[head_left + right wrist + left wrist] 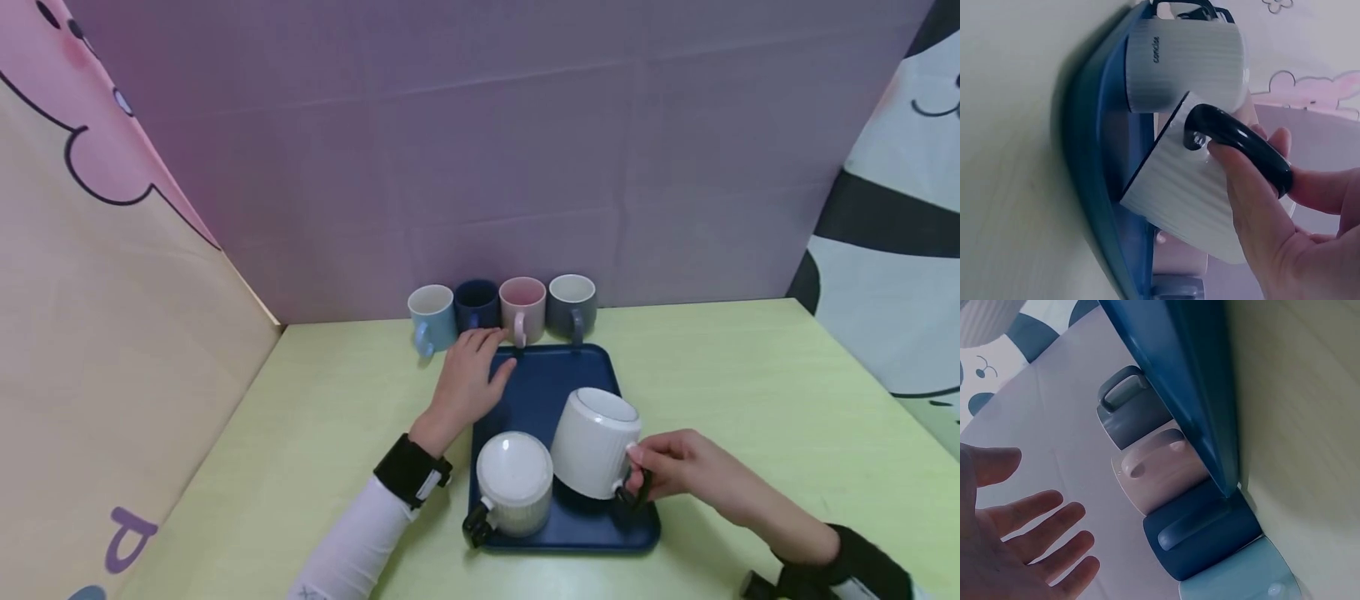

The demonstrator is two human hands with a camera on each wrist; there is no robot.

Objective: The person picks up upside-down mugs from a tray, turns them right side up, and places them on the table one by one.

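My right hand (686, 471) grips the black handle (1241, 140) of a white ribbed mug (595, 446). That mug is upside down and tilted, its rim low over the blue tray (543, 379). To its left on the tray stands a second white ribbed mug (516, 479), bottom up, with a black handle and the word "concise" showing in the right wrist view. My left hand (467, 379) hovers over the tray's far left corner, fingers stretched toward the navy mug (477, 302) and holding nothing. The left wrist view shows its fingers (1054, 528) spread apart.
Along the back of the pale yellow table (337, 400), a light blue mug (433, 321), the navy one, a pink mug (522, 304) and a grey mug (572, 308) stand upright in a row. Behind them rises a purple cloth (495, 150).
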